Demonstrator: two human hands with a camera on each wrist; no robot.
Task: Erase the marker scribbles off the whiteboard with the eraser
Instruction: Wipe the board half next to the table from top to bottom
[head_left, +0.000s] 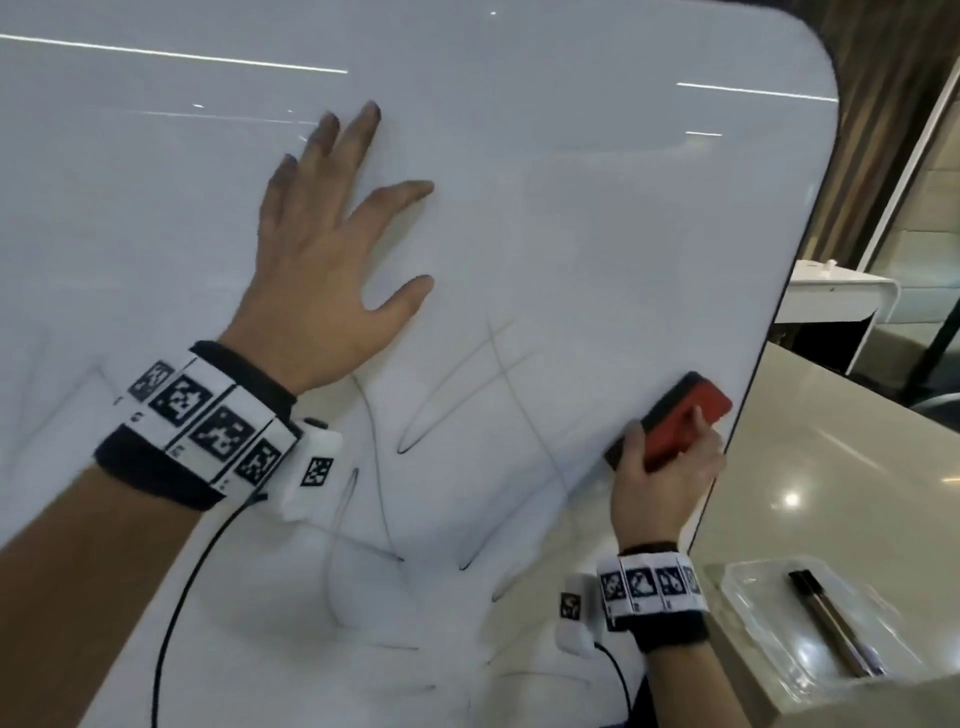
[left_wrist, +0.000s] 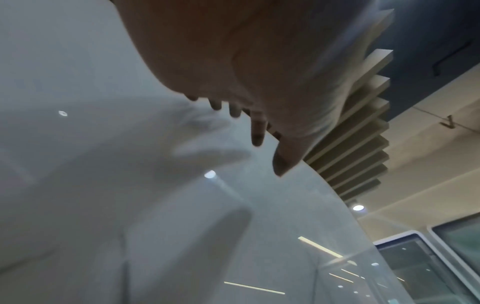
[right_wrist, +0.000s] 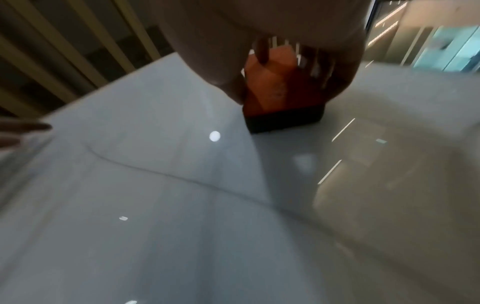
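A large whiteboard (head_left: 571, 182) with rounded corners fills most of the head view. Thin dark marker scribbles (head_left: 467, 379) cross its lower middle and run down toward the bottom. My left hand (head_left: 332, 260) lies flat on the board with fingers spread, left of the scribbles. My right hand (head_left: 665, 467) grips a red eraser (head_left: 685, 415) with a black felt pad, pressed on the board near its right edge. In the right wrist view the eraser (right_wrist: 275, 90) sits under my fingers, and a marker line (right_wrist: 155, 170) runs across the board. The left hand (left_wrist: 259, 82) shows from below in the left wrist view.
A beige counter (head_left: 831, 467) lies right of the board. On it stands a clear plastic tray (head_left: 769, 623) holding a dark marker pen (head_left: 826, 618). A white table (head_left: 831, 296) and slatted wall are farther back on the right.
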